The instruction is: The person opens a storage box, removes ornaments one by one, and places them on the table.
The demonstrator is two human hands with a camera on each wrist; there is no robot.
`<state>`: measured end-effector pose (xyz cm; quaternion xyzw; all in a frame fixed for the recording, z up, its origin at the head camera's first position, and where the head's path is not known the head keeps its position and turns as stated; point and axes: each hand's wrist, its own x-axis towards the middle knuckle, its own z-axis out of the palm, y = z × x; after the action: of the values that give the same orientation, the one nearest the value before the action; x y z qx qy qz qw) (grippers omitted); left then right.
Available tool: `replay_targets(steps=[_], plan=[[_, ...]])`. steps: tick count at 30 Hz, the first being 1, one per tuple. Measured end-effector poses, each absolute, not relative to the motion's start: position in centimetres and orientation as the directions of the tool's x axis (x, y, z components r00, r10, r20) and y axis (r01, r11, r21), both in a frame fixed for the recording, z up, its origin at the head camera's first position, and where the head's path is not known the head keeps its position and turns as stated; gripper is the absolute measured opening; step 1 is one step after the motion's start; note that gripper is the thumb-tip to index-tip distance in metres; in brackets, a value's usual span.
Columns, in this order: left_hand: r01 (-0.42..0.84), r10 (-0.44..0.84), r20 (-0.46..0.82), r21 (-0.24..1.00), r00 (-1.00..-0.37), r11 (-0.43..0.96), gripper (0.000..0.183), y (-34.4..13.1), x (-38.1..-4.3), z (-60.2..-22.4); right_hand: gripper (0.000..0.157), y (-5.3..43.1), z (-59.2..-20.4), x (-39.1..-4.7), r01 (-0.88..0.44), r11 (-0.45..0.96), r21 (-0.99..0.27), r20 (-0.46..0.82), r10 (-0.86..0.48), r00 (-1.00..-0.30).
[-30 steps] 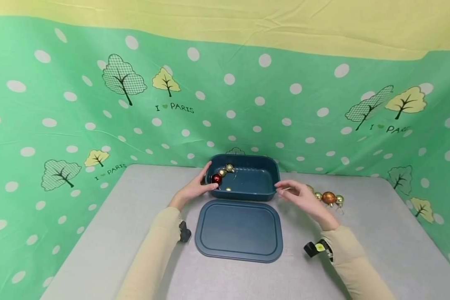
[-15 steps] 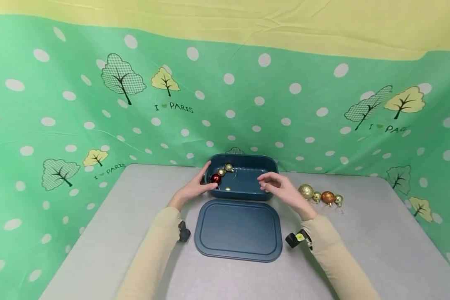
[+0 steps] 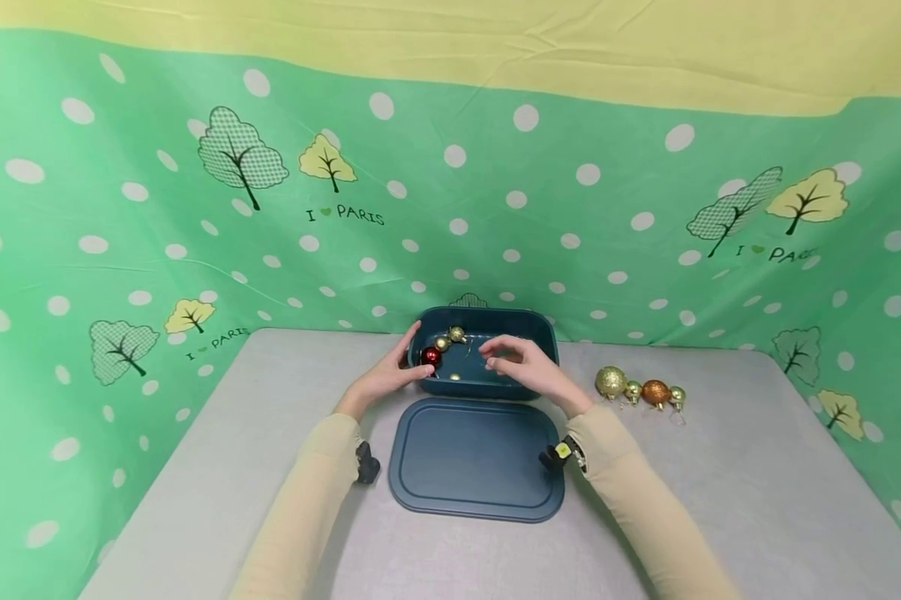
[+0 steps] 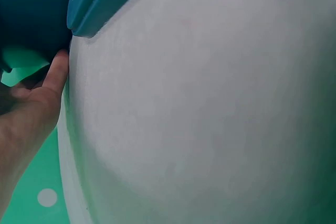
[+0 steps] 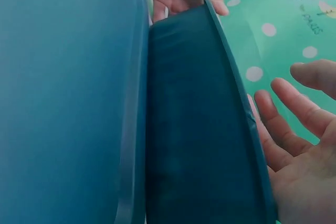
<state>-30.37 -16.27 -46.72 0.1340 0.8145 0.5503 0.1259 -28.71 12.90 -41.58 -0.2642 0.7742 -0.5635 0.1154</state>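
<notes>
My left hand (image 3: 381, 379) grips the left end of a dark blue rectangular storage box (image 3: 461, 390), thumb at the near rim and fingers round the far corner. Over the box's right half hovers my right hand (image 3: 528, 367), its fingers loosely bent. In the right wrist view that hand (image 5: 310, 135) shows spread fingers with nothing between them, beside the box wall (image 5: 194, 119). At the box's left side lie a red Christmas bauble (image 3: 431, 356) and two small gold baubles (image 3: 442, 342). A sliver of another gold bauble (image 3: 454, 377) shows behind the near wall.
The box's flat blue lid (image 3: 476, 458) lies on the grey table (image 3: 758, 483) just in front of it. Right of the box stand a large gold glitter bauble (image 3: 611, 381), an orange bauble (image 3: 655, 393) and two small gold-green baubles (image 3: 633, 390). A green dotted cloth (image 3: 495, 208) hangs behind.
My right hand has moved left from the box's right rim to over its inside, uncovering the large gold bauble on the table. My left hand stays at the box's left end.
</notes>
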Motion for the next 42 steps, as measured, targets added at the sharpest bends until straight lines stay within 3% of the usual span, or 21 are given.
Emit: replay_targets(steps=[13, 21, 31, 38, 42], plan=[[0.071, 0.369, -0.067, 0.935, -0.927, 0.347, 0.089, -16.2, -30.4, -46.6, 0.034, 10.4, -42.4, -30.9, -0.199, 0.234, -0.952, 0.025, -0.588, -0.809], [0.051, 0.389, -0.089, 0.94, -0.917, 0.337, 0.089, -16.0, -29.2, -44.3, 0.039, 9.5, -43.1, -31.8, -0.129, 0.251, -0.959, -0.047, -0.591, -0.805], [0.042, 0.385, -0.097, 0.94, -0.918, 0.338, 0.09, -15.9, -28.6, -43.5, 0.043, 9.7, -43.6, -32.5, -0.059, 0.327, -0.943, -0.195, -0.687, -0.7], [0.047, 0.391, -0.096, 0.939, -0.915, 0.339, 0.09, -15.9, -28.6, -43.5, 0.046, 9.7, -43.8, -32.8, -0.039, 0.287, -0.957, -0.205, -0.767, -0.608], [0.04, 0.397, -0.102, 0.942, -0.912, 0.334, 0.089, -15.9, -28.6, -43.5, 0.046, 9.5, -43.7, -32.8, -0.072, 0.341, -0.937, -0.243, -0.787, -0.567]])
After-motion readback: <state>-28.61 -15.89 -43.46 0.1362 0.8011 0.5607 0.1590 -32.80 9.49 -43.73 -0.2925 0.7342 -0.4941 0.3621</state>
